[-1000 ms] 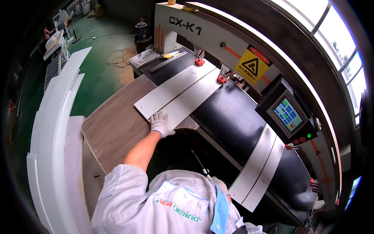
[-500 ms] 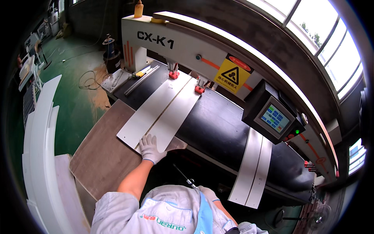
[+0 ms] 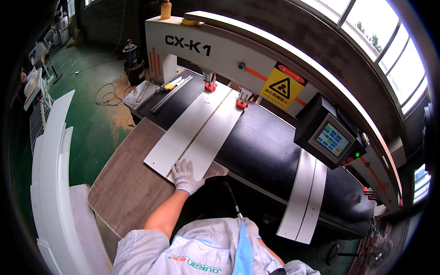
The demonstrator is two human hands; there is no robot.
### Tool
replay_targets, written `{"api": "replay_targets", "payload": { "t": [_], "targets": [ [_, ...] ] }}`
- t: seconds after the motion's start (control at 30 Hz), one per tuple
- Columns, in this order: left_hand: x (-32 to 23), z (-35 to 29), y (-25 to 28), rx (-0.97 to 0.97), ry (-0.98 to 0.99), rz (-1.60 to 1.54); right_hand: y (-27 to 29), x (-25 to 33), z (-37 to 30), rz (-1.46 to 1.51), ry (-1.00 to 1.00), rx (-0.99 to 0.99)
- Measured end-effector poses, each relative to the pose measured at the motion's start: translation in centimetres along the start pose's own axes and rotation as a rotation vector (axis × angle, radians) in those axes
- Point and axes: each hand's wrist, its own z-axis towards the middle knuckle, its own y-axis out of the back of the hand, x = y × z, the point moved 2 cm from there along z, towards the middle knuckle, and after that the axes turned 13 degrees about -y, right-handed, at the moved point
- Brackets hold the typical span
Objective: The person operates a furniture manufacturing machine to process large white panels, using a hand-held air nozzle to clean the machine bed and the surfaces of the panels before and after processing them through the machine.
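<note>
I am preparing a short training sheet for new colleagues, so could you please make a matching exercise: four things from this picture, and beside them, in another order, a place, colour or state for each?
Things:
1. Left hand
2. Screen
3. Bottle
4. Floor

Places, colours, states:
A. Green
B. Gloved, resting on a white panel
C. Standing on top of the machine
D. Lit, on the front of a black box

Right pairs: 1-B, 2-D, 3-C, 4-A
</note>
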Motion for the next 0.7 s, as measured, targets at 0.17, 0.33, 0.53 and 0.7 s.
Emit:
{"api": "replay_targets", "payload": {
  "t": [0.17,0.33,0.53,0.7],
  "targets": [
    [0.0,0.0,-0.2,-0.024,-0.011,0.014,-0.7,-2.2,0.8,0.137,-0.036,-0.025],
    [-0.2,0.2,-0.5,-0.027,-0.013,0.018,-0.5,-1.7,0.7,0.165,-0.008,-0.003],
    [0.1,0.3,0.1,0.008,-0.008,-0.022,-0.7,-1.2,0.2,0.181,0.018,0.016],
    [0.3,-0.1,-1.1,-0.066,-0.046,0.013,-0.9,-1.6,-0.2,0.208,0.023,0.034]
  ]
}}
